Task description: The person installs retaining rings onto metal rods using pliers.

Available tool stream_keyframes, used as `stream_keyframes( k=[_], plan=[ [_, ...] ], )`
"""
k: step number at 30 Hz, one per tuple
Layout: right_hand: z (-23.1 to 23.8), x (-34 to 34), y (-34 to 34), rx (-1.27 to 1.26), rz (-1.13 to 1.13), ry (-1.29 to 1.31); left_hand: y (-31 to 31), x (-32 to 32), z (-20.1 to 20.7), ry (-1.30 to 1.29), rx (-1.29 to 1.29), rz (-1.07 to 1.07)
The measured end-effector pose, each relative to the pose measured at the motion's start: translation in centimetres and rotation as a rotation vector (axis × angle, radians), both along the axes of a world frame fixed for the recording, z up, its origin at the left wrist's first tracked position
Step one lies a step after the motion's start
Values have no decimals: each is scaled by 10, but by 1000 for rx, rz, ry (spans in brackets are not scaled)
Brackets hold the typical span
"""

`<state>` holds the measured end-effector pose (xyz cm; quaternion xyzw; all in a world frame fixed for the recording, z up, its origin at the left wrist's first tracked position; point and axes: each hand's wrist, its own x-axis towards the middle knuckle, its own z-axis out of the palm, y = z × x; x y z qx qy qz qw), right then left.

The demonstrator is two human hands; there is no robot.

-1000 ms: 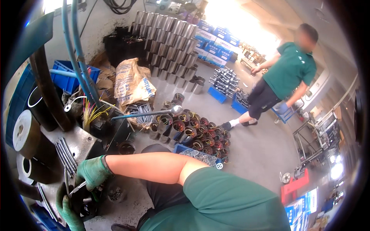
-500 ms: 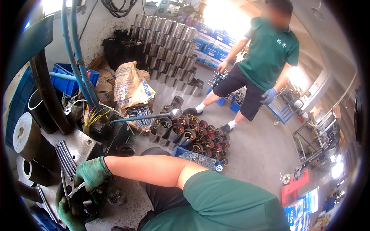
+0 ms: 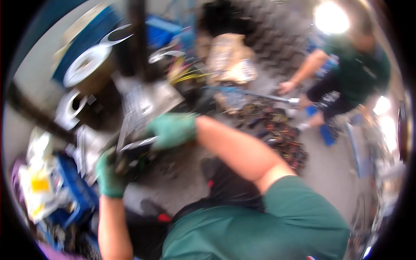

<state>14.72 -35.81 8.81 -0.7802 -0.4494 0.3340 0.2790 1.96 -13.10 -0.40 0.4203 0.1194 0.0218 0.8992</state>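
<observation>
Both my hands wear green gloves with dark, soiled fingers and meet over the bench. My left hand (image 3: 112, 171) is closed round a thin metal rod (image 3: 124, 130) that stands up from its fingers. My right hand (image 3: 174, 130) grips a slim silver metal tool (image 3: 139, 143) pointing toward the left hand. Motion blur hides the tool's exact kind and whether it touches the rod. Just beyond my hands, several similar grey rods (image 3: 138, 103) lie side by side on the metal bench (image 3: 167, 96).
Heavy metal cylinders (image 3: 89, 65) stand left of the rods. A long-handled bar (image 3: 268, 96) sticks out past the bench. Round housings with coloured wires (image 3: 281, 134) crowd the floor. Another person (image 3: 353, 65) stands at far right. Blue bins (image 3: 73, 190) are at left.
The view has swung left and blurred, so the bench and my hands appear further right and higher. My left forearm has come into view. Both hands keep their holds.
</observation>
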Motion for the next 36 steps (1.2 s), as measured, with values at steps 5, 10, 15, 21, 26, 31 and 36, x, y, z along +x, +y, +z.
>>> stream_keyframes(
  k=[5,10,15,21,26,31,36],
  plan=[
    [3,-2,-5,59,-42,243,-11,2,9,65,-47,-30],
    [3,-6,3,-36,-169,377,-3,-1,19,-18,-37,-99],
    [-17,3,5,28,-106,383,-1,-2,26,-7,-66,-90],
    [-13,-1,9,23,-120,366,7,-5,20,-46,-184,-154],
    [-15,0,8,11,-117,415,4,-4,20,-22,-210,-156],
    [-9,-4,10,-36,-120,378,2,-6,24,42,-208,-147],
    [3,-11,13,-48,-97,319,1,-7,26,49,-246,-151]
  ],
)
